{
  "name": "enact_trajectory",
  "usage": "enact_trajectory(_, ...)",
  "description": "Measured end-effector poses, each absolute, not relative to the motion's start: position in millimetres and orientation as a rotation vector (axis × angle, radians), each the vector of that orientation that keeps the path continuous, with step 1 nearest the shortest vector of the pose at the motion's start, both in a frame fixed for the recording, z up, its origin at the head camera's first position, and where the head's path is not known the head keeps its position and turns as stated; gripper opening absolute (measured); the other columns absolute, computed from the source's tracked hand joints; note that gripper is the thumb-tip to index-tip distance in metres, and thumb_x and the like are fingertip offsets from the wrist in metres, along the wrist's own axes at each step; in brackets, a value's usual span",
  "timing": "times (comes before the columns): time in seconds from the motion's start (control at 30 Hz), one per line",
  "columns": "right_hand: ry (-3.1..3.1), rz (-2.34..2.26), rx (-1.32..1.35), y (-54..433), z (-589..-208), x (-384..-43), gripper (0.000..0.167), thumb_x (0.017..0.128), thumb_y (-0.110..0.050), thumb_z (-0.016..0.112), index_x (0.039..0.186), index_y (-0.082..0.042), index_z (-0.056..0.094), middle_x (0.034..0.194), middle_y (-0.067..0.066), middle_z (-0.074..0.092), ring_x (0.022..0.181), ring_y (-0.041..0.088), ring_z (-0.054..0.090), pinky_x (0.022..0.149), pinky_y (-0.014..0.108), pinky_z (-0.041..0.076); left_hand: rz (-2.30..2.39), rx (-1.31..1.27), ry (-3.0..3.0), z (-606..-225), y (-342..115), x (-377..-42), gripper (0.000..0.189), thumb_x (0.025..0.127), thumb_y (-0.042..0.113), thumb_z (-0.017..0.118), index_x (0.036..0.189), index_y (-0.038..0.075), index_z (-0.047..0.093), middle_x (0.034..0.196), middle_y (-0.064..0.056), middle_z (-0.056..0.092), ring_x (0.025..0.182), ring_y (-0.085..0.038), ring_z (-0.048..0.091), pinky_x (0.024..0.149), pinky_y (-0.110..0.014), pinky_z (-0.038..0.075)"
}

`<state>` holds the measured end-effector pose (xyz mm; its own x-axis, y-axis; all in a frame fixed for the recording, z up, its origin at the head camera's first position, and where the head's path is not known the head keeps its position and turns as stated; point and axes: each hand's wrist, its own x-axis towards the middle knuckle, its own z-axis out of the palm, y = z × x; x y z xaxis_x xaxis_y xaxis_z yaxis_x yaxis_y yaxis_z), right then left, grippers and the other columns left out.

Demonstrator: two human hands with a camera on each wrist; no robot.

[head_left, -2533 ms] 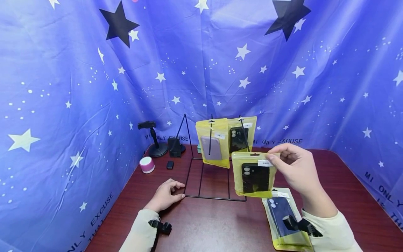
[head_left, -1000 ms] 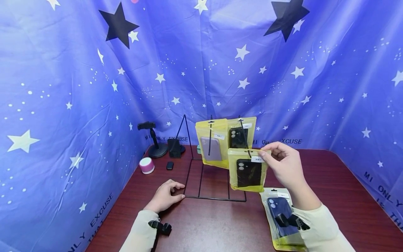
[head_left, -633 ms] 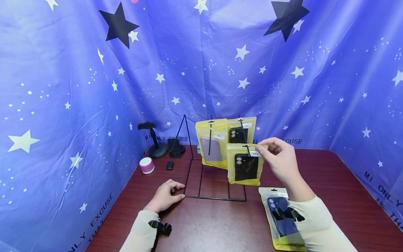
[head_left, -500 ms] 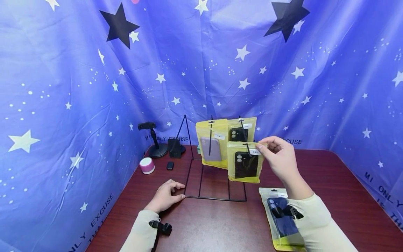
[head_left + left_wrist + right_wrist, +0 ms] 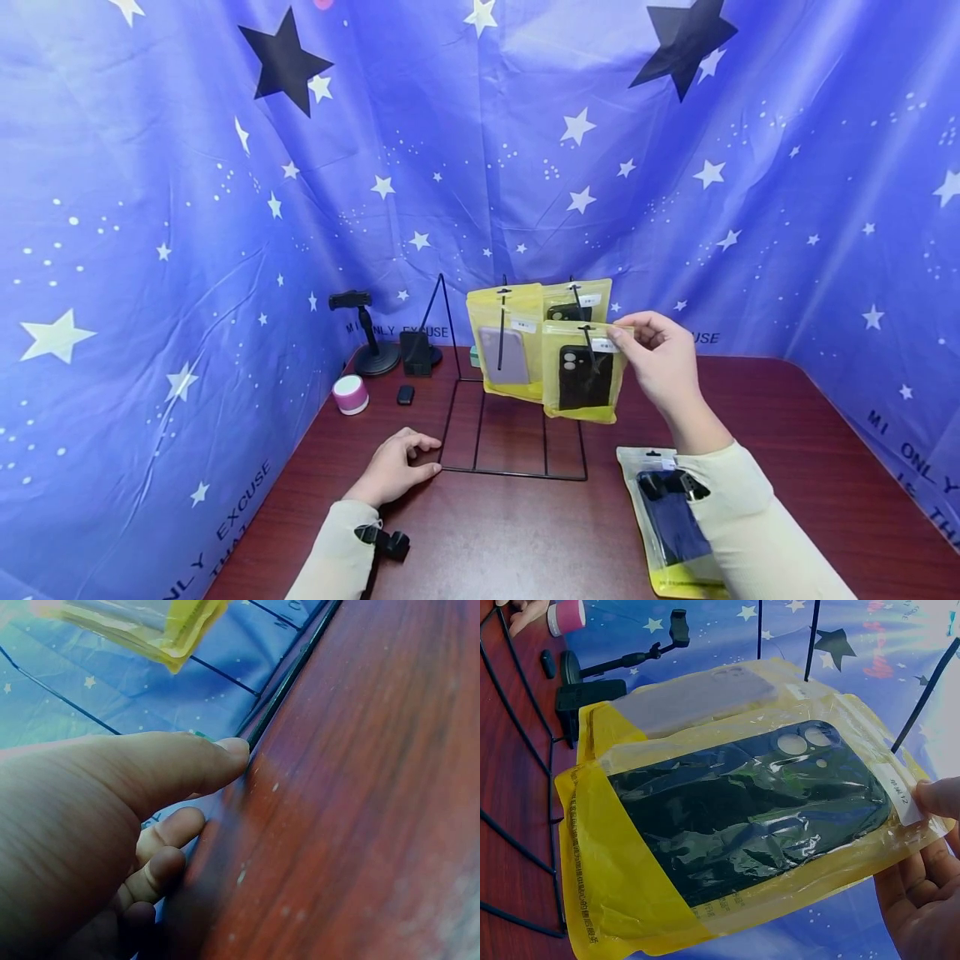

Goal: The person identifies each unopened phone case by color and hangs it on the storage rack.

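Observation:
In the head view my right hand pinches the top right corner of a yellow zip bag with a black phone case inside. The rack's right hook passes through this bag's hang hole, its tip showing in front. Behind it on the same hook hangs another bagged black phone case, mostly covered. A bagged lilac phone case hangs on the middle hook. My left hand touches the front left corner of the black wire display rack, thumb tip against the wire.
A bagged dark blue phone case lies on the table under my right forearm. At the back left stand a phone stand, a black block and a pink-and-white cylinder. A small black item lies near them.
My right hand has moved the bagged black phone case left, onto the right hook, then up and back along it towards the bag behind. The left hand has stayed put.

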<state>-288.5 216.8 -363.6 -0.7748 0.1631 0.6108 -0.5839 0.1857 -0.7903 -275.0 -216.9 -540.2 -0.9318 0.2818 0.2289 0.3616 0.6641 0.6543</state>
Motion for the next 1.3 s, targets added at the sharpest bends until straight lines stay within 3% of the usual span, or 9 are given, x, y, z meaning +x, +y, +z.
enact_trajectory(0.53,-1.837,1.702,0.348,209.7,-358.0,-316.9,0.018,0.091,0.001,0.079,0.102,0.013,0.072,0.070,-0.004,0.064,0.060,0.003,0.053,0.053,0.018,0.043,-1.078,-0.545,-2.773,-542.8,-218.9,-276.8,0.032,0.085,0.030,0.089,0.115,0.028,0.078,0.101,0.013,0.063,0.089,-0.010,0.055,0.082,-0.031,0.048)
enact_trajectory(0.77,-1.856,1.687,0.321,201.1,-338.7,-310.5,0.019,0.091,0.003,0.078,0.102,0.016,0.069,0.071,0.001,0.067,0.063,0.005,0.053,0.057,0.018,0.043,-1.075,-0.546,-2.771,-543.2,-218.8,-277.4,0.032,0.085,0.030,0.089,0.115,0.028,0.078,0.101,0.013,0.063,0.090,-0.010,0.055,0.082,-0.032,0.048)
enact_trajectory(1.3,-1.826,1.662,0.283,195.6,-336.6,-325.7,0.020,0.091,0.006,0.077,0.103,0.019,0.068,0.075,0.009,0.069,0.064,0.005,0.055,0.058,0.017,0.044,-1.066,-0.542,-2.759,-545.7,-218.6,-278.1,0.032,0.084,0.029,0.090,0.114,0.028,0.078,0.100,0.014,0.063,0.089,-0.009,0.055,0.081,-0.031,0.048)
